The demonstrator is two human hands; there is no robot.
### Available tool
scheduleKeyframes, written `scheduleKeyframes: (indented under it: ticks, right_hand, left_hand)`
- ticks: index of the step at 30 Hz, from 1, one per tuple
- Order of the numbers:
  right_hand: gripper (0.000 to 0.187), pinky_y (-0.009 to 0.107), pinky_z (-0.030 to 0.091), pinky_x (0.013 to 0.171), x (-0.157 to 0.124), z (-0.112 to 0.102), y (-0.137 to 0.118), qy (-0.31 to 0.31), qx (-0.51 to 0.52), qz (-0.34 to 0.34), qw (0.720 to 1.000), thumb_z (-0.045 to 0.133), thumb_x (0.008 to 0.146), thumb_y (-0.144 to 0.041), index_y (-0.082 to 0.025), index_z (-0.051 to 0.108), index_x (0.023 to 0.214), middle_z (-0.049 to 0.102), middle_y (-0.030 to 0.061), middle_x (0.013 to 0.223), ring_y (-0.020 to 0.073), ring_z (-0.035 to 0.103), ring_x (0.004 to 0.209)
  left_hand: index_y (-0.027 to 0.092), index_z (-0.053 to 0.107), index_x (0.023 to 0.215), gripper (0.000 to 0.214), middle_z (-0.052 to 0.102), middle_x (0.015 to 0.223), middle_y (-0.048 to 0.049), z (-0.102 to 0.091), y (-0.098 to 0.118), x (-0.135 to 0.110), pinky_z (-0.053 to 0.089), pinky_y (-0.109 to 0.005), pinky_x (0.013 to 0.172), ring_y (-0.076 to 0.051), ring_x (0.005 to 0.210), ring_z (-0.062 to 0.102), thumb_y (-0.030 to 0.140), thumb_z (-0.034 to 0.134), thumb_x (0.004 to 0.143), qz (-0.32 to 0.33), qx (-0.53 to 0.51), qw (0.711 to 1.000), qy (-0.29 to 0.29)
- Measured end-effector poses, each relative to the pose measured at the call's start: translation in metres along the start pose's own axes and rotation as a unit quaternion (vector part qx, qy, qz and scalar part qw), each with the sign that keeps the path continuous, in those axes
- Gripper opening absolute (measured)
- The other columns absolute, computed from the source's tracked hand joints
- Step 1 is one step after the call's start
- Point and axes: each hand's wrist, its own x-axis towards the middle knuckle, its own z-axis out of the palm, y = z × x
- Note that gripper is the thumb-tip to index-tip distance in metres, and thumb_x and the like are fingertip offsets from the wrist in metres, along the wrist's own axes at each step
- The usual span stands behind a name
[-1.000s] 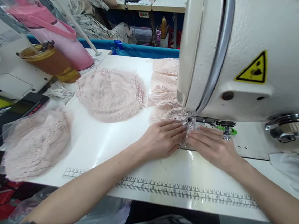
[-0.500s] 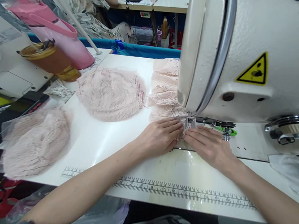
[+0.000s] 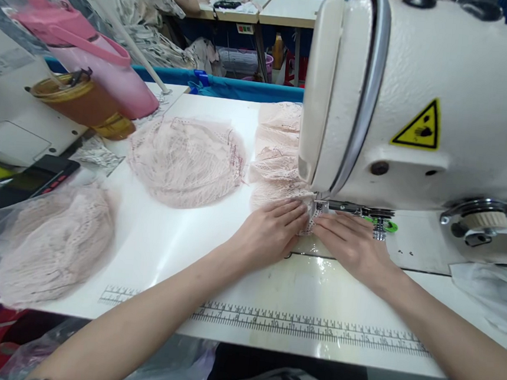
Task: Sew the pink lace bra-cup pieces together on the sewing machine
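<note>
Pale pink lace fabric (image 3: 278, 136) lies in gathered folds left of the sewing machine (image 3: 341, 97), and its near edge runs under the presser foot (image 3: 319, 207). My left hand (image 3: 274, 230) rests flat on this lace, fingers stretched towards the foot. On the other side of the foot, my right hand (image 3: 350, 243) lies flat, its fingertips at the narrow lace edge between the hands. Both hands press from above rather than grip. The needle point is too small to make out.
Two more bundles of pink lace, one mid-table (image 3: 187, 163) and one at the left edge (image 3: 56, 244), lie left of my arms. A pink bottle (image 3: 100, 61), a brown cup (image 3: 84, 101) and a black phone-like device (image 3: 36, 189) stand or lie beyond. A printed ruler (image 3: 312, 328) lines the front.
My head view has shifted slightly, showing more of the machine's top. Both hands stay flat beside the presser foot, and less lace edge shows between them.
</note>
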Motion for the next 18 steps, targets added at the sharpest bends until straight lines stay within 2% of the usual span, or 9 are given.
scheduleKeyframes:
  ticks: [7, 14, 18]
  right_hand:
    - [0.032, 0.033, 0.052, 0.083, 0.003, -0.003, 0.002, -0.001, 0.014, 0.029, 0.999, 0.046, 0.092, -0.007, -0.024, 0.068, 0.107, 0.071, 0.0044, 0.110, 0.0179, 0.064, 0.102]
    - [0.032, 0.034, 0.054, 0.085, -0.002, 0.005, 0.010, 0.021, 0.011, 0.032, 0.999, 0.051, 0.090, -0.006, -0.023, 0.069, 0.110, 0.070, 0.0049, 0.116, 0.0183, 0.066, 0.103]
    - [0.030, 0.032, 0.054, 0.080, -0.002, 0.006, 0.013, 0.024, 0.013, 0.049, 0.998, 0.052, 0.091, -0.010, -0.024, 0.068, 0.111, 0.070, 0.0046, 0.115, 0.0170, 0.068, 0.095]
  left_hand:
    - [0.004, 0.063, 0.120, 0.037, 0.065, 0.124, -0.0144, 0.000, 0.003, 0.000, 0.050, -0.042, 0.105, -0.026, 0.119, 0.060, 0.017, 0.041, 0.094, -0.008, 0.010, 1.000, -0.008]
    - [0.006, 0.058, 0.127, 0.040, 0.061, 0.130, -0.0164, 0.000, 0.006, -0.001, 0.046, -0.045, 0.107, -0.029, 0.126, 0.054, 0.022, 0.042, 0.095, -0.023, -0.001, 0.999, -0.041]
    - [0.009, 0.057, 0.130, 0.041, 0.059, 0.132, -0.0169, -0.001, 0.007, 0.000, 0.044, -0.047, 0.108, -0.029, 0.128, 0.052, 0.022, 0.043, 0.094, -0.030, -0.009, 0.998, -0.054]
